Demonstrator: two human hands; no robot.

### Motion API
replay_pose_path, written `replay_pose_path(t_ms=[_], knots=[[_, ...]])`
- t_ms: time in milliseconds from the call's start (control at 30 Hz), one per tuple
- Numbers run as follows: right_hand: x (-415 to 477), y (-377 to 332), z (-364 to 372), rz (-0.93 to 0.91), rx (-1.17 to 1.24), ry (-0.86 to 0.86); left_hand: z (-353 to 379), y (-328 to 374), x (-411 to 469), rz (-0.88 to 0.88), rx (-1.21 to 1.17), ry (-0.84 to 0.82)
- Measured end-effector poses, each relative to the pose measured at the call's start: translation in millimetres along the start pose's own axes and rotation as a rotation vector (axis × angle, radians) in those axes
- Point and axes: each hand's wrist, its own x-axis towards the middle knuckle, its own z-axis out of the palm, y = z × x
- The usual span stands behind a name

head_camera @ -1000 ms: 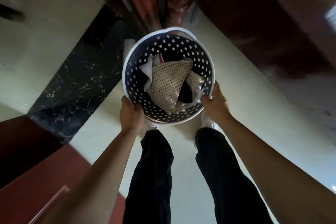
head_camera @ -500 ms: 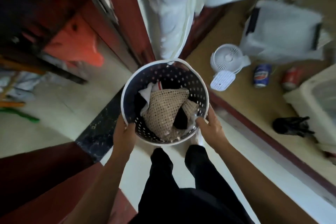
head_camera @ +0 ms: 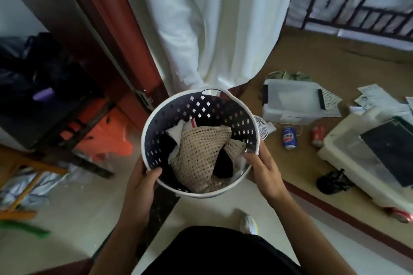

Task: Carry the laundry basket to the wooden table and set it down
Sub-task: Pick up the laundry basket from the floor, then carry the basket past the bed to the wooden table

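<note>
A round laundry basket (head_camera: 202, 105), dark blue inside with a white rim and diamond holes, is held in the air in front of me. It holds a beige knitted garment (head_camera: 199, 152) with white and black clothes under it. My left hand (head_camera: 140, 185) grips the near left rim, thumb inside. My right hand (head_camera: 263, 172) grips the near right rim. A low wooden surface (head_camera: 335, 62) spreads out to the right, beyond the basket.
A white curtain (head_camera: 212, 24) hangs straight ahead beside a red door frame (head_camera: 125, 35). On the wooden surface lie clear plastic boxes (head_camera: 292, 100), a small white fan (head_camera: 261, 129), two drink cans (head_camera: 289, 138) and a black object (head_camera: 330, 182). An orange stool (head_camera: 105, 136) and clutter are on the left.
The view has lifted and turned right; the curtain, window bars and wooden surface have come into sight. The basket stays in both hands and has come nearer the wooden surface.
</note>
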Motion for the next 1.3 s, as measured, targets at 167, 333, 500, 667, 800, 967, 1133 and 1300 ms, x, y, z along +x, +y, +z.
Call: replay_pose_path(t_ms=[167,333,500,667,800,967,1133,1300], knots=[[-34.4,10.7,17.5,0.021,0.073,0.172,-18.2,-4.3,29.2,0.017,0.052,-0.201],[-97.4,39.7,45.4,0.112,0.125,0.510,-15.2,-15.0,62.6,0.019,0.182,-0.514],[-188.1,55.5,57.6,0.164,0.243,0.840,24.6,-22.6,40.8,0.018,0.287,-0.880],[-293.2,74.5,56.9,0.180,0.353,1.259,85.8,-17.7,-35.3,0.059,0.420,-1.233],[-371.8,94.8,53.2,0.138,0.432,1.536,136.4,-29.5,-121.5,0.074,0.439,-1.552],[-460.5,131.0,36.4,0.085,0.492,1.755,180.3,-61.5,-237.7,0.155,0.523,-1.829],[-536.9,158.9,0.2,0.080,0.533,1.881,213.8,-96.5,-337.7,0.193,0.578,-1.967],[-585.6,172.9,-55.1,0.093,0.520,1.893,249.7,-114.1,-400.1,0.120,0.579,-1.959]])
